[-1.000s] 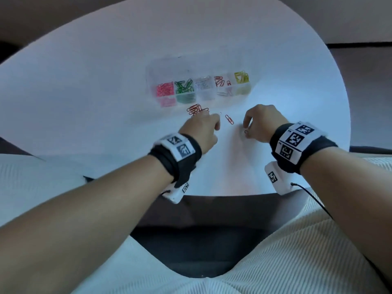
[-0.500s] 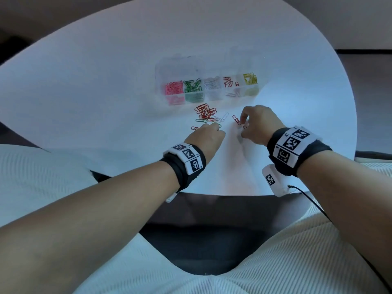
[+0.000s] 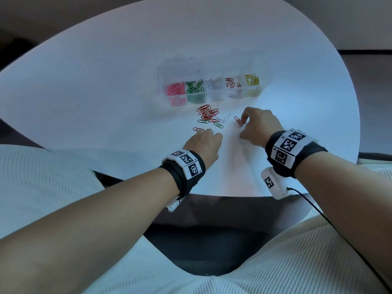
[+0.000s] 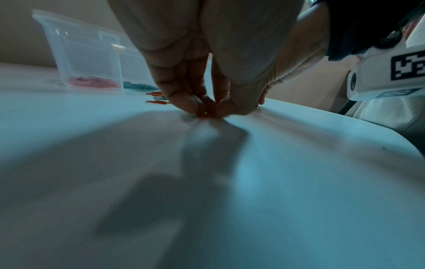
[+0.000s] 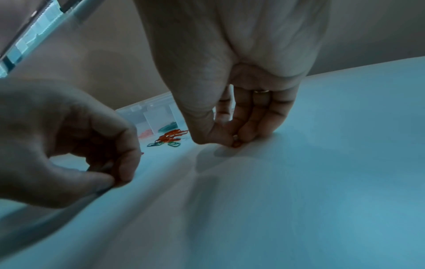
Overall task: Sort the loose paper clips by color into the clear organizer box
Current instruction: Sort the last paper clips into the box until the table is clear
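Red clip [image 4: 205,115] beneath left fingertips [image 4: 192,104]

White round table [image 3: 106,92]; clear organizer box [image 3: 212,66] near its far edge, compartments holding pink, green, white, red and yellow clips in turn. Loose pile of paper clips [image 3: 209,116]: mostly red, some green and white. Black wrist bands [image 3: 284,158] bearing black-and-white square-coded tags; ribbed cream clothing [image 3: 297,262].

I count: one table [image 3: 106,92]; one box [image 3: 212,81] with five filled compartments in its near row; one loose clip pile [image 3: 209,115], too tangled to count; three green clips at its near edge; two stray red clips; two hands.
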Action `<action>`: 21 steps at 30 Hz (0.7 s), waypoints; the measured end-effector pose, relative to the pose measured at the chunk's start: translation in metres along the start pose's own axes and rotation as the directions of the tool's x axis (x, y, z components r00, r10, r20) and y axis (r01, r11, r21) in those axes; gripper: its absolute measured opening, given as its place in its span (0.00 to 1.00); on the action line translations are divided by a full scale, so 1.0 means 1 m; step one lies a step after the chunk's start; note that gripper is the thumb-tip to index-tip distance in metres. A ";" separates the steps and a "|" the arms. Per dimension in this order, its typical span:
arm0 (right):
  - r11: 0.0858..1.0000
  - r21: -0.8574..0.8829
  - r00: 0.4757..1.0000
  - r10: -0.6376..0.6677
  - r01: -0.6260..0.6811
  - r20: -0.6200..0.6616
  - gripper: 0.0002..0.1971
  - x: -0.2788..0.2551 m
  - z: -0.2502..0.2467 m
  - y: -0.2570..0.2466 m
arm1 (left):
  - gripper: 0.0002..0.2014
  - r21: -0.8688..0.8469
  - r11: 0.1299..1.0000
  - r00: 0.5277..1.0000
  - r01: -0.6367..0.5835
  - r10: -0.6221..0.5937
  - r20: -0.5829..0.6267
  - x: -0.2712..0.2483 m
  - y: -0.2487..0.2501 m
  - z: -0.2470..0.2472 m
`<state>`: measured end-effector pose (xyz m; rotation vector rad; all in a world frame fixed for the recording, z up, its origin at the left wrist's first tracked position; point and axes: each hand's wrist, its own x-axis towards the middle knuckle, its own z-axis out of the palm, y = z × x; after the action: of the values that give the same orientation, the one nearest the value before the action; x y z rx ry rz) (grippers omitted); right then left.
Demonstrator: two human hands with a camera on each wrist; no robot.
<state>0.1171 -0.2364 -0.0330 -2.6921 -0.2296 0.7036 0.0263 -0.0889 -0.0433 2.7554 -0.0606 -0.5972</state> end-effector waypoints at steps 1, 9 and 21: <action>1.000 -0.003 1.000 -0.013 0.013 -0.006 0.12 0.000 0.001 0.000 | 0.07 -0.008 1.000 1.000 -0.001 0.001 -0.011 -0.002 -0.001 0.002; 0.998 -0.054 0.999 -0.026 0.024 -0.045 0.13 0.004 -0.005 0.004 | 0.07 -0.024 1.000 1.000 -0.003 0.002 -0.029 -0.014 -0.001 0.009; 0.996 -0.062 0.998 0.065 -0.066 -0.019 0.11 0.001 -0.006 0.001 | 0.09 -0.276 0.961 0.996 0.022 -0.046 -0.081 -0.014 -0.010 0.003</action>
<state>0.1215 -0.2386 -0.0286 -2.7755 -0.1625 0.7037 0.0123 -0.0790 -0.0430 2.5115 0.0844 -0.4554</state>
